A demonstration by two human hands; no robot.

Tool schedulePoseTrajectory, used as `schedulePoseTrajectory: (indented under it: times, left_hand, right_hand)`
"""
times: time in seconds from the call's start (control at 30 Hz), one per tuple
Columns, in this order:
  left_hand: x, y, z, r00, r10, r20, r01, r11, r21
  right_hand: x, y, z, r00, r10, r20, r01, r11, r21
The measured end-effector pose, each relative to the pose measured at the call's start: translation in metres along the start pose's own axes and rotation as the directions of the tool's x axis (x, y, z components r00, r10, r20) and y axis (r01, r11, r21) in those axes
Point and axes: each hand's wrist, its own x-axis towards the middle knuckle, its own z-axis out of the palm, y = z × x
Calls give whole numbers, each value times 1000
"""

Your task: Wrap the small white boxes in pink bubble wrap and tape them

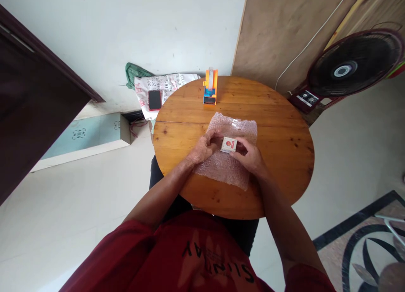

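Observation:
A small pale box [228, 144] with a red emblem sits over the middle of a sheet of bubble wrap [223, 170], which lies spread on the round wooden table. My right hand [252, 158] has its thumb and fingers closed around the box's right side. Just left of the box is my left hand [203, 148], low over the wrap, with curved fingers apart and nothing visible between them. Whether its fingertips press on the wrap I cannot tell. Behind the wrap stands an orange and blue tape dispenser [210, 89] carrying a roll of clear tape.
The round table [281, 153] reaches close to the wall. Beyond its left rim, a black phone [155, 100] lies on a printed white sack [144, 87], near a green bag [134, 73]. A large black fan [357, 60] stands at the right.

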Motion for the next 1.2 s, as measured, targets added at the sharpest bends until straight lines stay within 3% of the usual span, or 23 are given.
schedulePoseTrajectory:
  times: [0.2, 0.4, 0.53, 0.7, 0.8, 0.93, 1.2]
  left_hand:
    - [-3, 7, 2, 1000, -9, 16, 8, 999, 42]
    - [-8, 15, 5, 996, 36, 80, -37, 999, 15]
    - [-8, 12, 7, 987, 105, 118, -113, 992, 62]
    - [-5, 13, 7, 976, 183, 114, -205, 953, 225]
    - [-5, 16, 6, 978, 170, 121, -198, 939, 282]
    - [-4, 14, 6, 981, 137, 138, -169, 952, 255]
    - [-3, 8, 5, 971, 200, 129, -227, 942, 246]
  right_hand:
    - [1, 1, 3, 997, -67, 45, 73, 988, -135]
    - [0, 1, 1, 992, -130, 2, 128, 976, -175]
    - [-1, 2, 3, 995, -97, -32, 90, 977, -192]
    - [-3, 2, 3, 999, -31, 9, 32, 985, -171]
    - [-6, -1, -2, 1000, -10, -14, 8, 993, -115]
    - [-8, -3, -11, 998, 68, -9, -67, 994, 88]
    - [-4, 9, -11, 973, 218, -71, -191, 942, 275]
